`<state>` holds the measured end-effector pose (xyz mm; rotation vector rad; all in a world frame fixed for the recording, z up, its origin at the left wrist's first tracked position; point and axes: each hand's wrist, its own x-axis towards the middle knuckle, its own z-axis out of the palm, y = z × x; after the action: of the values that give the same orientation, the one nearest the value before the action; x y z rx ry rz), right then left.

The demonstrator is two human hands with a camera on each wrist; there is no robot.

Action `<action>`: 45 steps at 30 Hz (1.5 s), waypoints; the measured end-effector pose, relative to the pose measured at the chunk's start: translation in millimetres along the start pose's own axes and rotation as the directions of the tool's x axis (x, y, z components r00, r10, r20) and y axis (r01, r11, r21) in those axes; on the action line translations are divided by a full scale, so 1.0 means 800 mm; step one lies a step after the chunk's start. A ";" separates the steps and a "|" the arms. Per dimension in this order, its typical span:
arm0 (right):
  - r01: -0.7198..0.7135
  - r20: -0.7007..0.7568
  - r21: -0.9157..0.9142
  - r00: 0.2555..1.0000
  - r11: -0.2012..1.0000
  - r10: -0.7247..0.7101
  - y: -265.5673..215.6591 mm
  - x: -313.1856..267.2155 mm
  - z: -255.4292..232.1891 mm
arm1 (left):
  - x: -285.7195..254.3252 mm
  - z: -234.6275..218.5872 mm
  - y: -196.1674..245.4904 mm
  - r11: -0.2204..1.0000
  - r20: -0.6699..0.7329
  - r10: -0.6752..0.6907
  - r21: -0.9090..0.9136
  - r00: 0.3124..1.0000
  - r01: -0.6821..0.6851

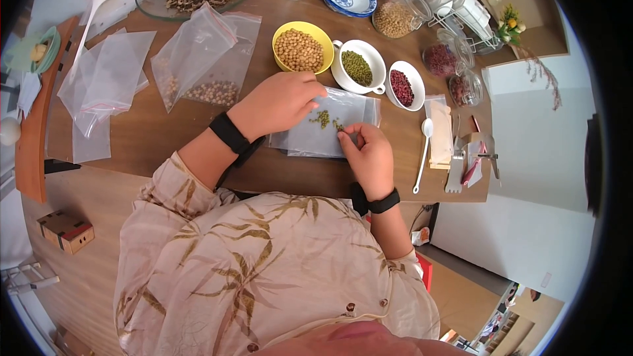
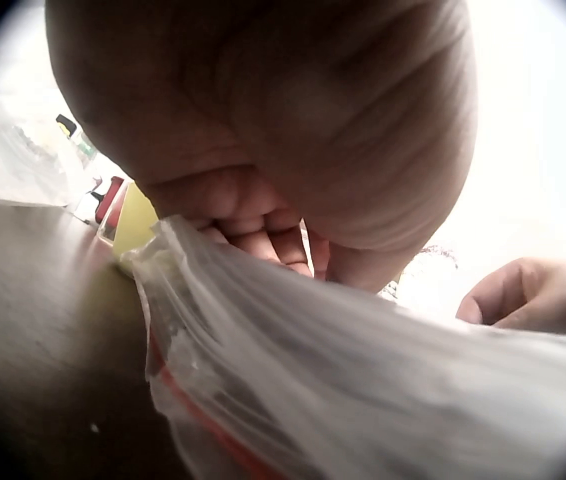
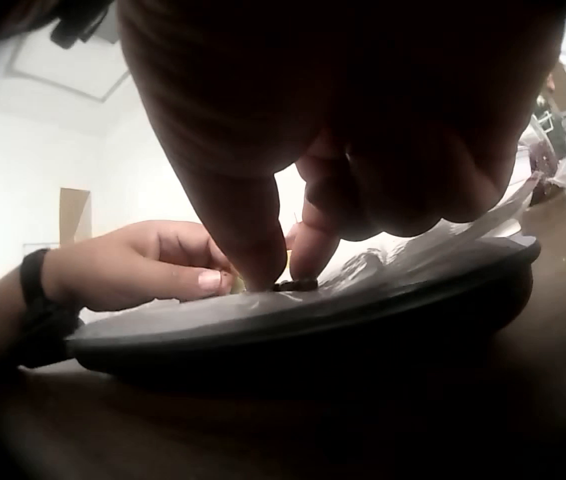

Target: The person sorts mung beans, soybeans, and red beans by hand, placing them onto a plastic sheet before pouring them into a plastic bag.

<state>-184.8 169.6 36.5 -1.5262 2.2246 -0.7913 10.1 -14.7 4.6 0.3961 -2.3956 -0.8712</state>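
Note:
Two small clusters of green beans point(image 1: 321, 118) lie on a clear plastic bag point(image 1: 310, 142), which rests on a flat surface with a dark rim point(image 3: 313, 350) in the right wrist view. The right hand point(image 1: 371, 161) is at the right cluster, thumb and index fingertips pinching a few beans against the bag. Just left of the beans, the left hand point(image 1: 280, 102) hovers low over the bag, fingers relaxed and slightly bent, holding nothing visible. The left wrist view shows its palm point(image 2: 293, 120) above crumpled plastic with a red strip point(image 2: 213, 415).
Behind the hands stand a yellow bowl of tan beans point(image 1: 299, 51), a white bowl of green beans point(image 1: 357, 68) and one of red beans point(image 1: 401, 88). Plastic bags point(image 1: 211, 59) lie left; a white spoon point(image 1: 422, 151) and jars point(image 1: 440, 59) are right.

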 end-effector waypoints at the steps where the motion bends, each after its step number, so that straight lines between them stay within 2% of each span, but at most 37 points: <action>1: -0.012 -0.006 -0.048 1.000 0.999 0.011 -0.002 0.000 0.001 | 0.000 0.000 0.000 1.000 0.000 0.000 -0.002 1.000 0.000; 5: 0.056 -0.026 -0.044 0.998 0.997 -0.057 0.011 0.003 0.009 | 0.000 0.003 -0.003 1.000 -0.005 0.001 0.003 1.000 -0.001; 6: -0.011 -0.009 0.210 1.000 0.978 0.013 0.030 0.005 0.010 | -0.001 0.003 -0.005 1.000 -0.006 0.012 0.001 1.000 -0.012; 7: -0.082 0.028 0.448 0.997 0.891 0.077 0.039 0.007 0.006 | -0.001 0.003 -0.006 1.000 -0.007 0.021 -0.003 1.000 -0.021; 8: -0.083 0.032 0.447 0.997 0.891 0.077 0.046 0.009 -0.007 | -0.002 0.003 -0.006 1.000 -0.007 0.018 -0.004 1.000 -0.018; 9: -0.232 0.195 0.745 0.972 0.626 0.128 0.042 0.011 -0.026 | -0.002 0.002 -0.005 1.000 -0.004 0.018 -0.005 1.000 -0.018; 10: -0.374 0.358 0.892 0.927 0.254 0.109 0.037 0.011 -0.039 | -0.001 0.002 -0.004 1.000 -0.001 0.021 -0.006 1.000 -0.021; 11: -0.400 0.395 0.911 0.917 0.104 0.059 0.033 0.009 -0.045 | 0.000 0.003 -0.003 1.000 0.000 0.024 -0.009 1.000 -0.024; 14: -0.412 0.403 0.910 0.905 0.042 0.134 0.017 0.008 -0.046 | 0.001 0.003 -0.002 1.000 0.018 0.001 -0.012 1.000 -0.001; 15: -0.411 0.403 0.911 0.906 0.042 0.134 0.020 0.007 -0.041 | 0.001 0.002 -0.001 1.000 0.020 -0.008 -0.011 1.000 0.008; 16: -0.393 0.343 0.828 0.919 0.401 0.192 0.025 0.006 -0.034 | 0.000 0.001 0.000 1.000 0.021 -0.018 -0.008 1.000 0.018; 17: -0.344 0.267 0.623 0.938 0.702 0.222 0.028 0.006 -0.026 | 0.000 0.001 -0.001 1.000 0.021 -0.019 -0.006 1.000 0.019; 18: -0.342 0.267 0.625 0.938 0.702 0.220 0.024 0.004 -0.019 | 0.000 0.001 -0.001 1.000 0.012 -0.009 -0.006 1.000 0.010; 19: -0.226 0.183 0.474 0.971 0.851 0.156 0.018 0.003 -0.010 | 0.000 0.001 -0.002 1.000 0.004 0.000 -0.006 1.000 0.000; 20: -0.104 0.112 0.290 0.991 0.951 0.074 0.015 0.001 -0.004 | 0.000 0.001 -0.001 1.000 0.005 0.001 -0.005 1.000 -0.001; 21: -0.059 0.073 0.246 0.996 0.967 0.042 0.017 0.003 0.002 | 0.000 0.001 -0.001 1.000 0.004 0.004 -0.007 1.000 -0.004; 22: -0.058 0.073 0.246 0.996 0.967 0.041 0.016 0.003 0.004 | 0.000 0.000 -0.001 1.000 0.003 0.006 -0.008 1.000 -0.006; 24: -0.043 0.016 0.135 0.999 0.990 0.041 0.009 0.004 0.005 | 0.000 0.000 -0.002 1.000 0.001 0.007 0.001 1.000 -0.007; 27: -0.038 0.022 0.070 0.999 0.997 0.036 0.002 0.007 0.004 | 0.000 0.001 -0.002 1.000 -0.001 0.007 0.008 1.000 -0.007; 30: -0.012 0.027 0.020 1.000 1.000 0.011 0.001 0.009 0.004 | -0.001 0.002 -0.002 1.000 -0.006 0.011 0.006 1.000 -0.011; 34: 0.030 -0.001 0.051 1.000 0.998 -0.030 0.002 0.008 0.007 | -0.001 0.001 -0.001 1.000 -0.006 0.009 0.012 1.000 -0.009; 36: 0.039 -0.021 -0.038 0.999 0.999 -0.040 -0.007 0.006 0.007 | -0.001 0.002 -0.002 1.000 0.001 0.009 0.009 1.000 -0.009; 39: 0.038 -0.037 -0.060 0.998 0.997 -0.040 -0.010 0.005 0.011 | -0.001 0.002 -0.002 1.000 0.013 0.009 0.004 1.000 -0.009; 43: 0.032 0.004 -0.036 0.999 0.999 -0.032 -0.003 0.008 0.010 | -0.001 0.002 -0.004 1.000 0.014 0.011 0.000 1.000 -0.011; 45: -0.113 0.069 0.321 0.993 0.940 0.095 0.015 0.008 0.007 | 0.000 0.002 -0.003 1.000 0.006 0.012 0.001 1.000 -0.012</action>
<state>-193.2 165.4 24.5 -1.2468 1.9970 -1.0138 9.3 -15.4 2.2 0.3795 -2.4018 -0.8673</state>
